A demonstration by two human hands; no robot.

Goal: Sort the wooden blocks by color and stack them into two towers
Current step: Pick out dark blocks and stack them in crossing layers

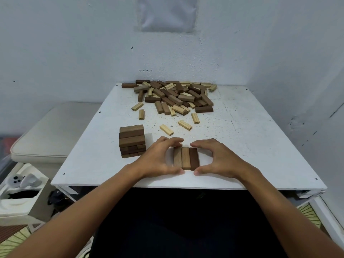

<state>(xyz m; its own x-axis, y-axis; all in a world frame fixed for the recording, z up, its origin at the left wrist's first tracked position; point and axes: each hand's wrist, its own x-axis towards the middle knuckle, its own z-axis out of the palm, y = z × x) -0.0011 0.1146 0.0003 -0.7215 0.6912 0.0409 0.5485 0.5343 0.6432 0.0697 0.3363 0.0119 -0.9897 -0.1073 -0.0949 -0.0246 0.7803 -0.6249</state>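
Observation:
Three brown blocks [186,158] lie side by side in a row near the front edge of the white table [251,146]. My left hand [160,157] curls round the row's left side, thumb at its near end and fingers at its far end. My right hand [217,158] mirrors it on the right side. A tower of brown blocks [132,140], several layers high, stands to the left of my left hand. A mixed pile of dark and pale blocks [173,95] lies at the table's far end. Several loose pale blocks [166,129] lie between the pile and my hands.
White walls close in behind and to the right of the table. A cushioned bench [46,138] stands to the left. A white box with game controllers [20,185] sits low at the left. The table's right half is bare.

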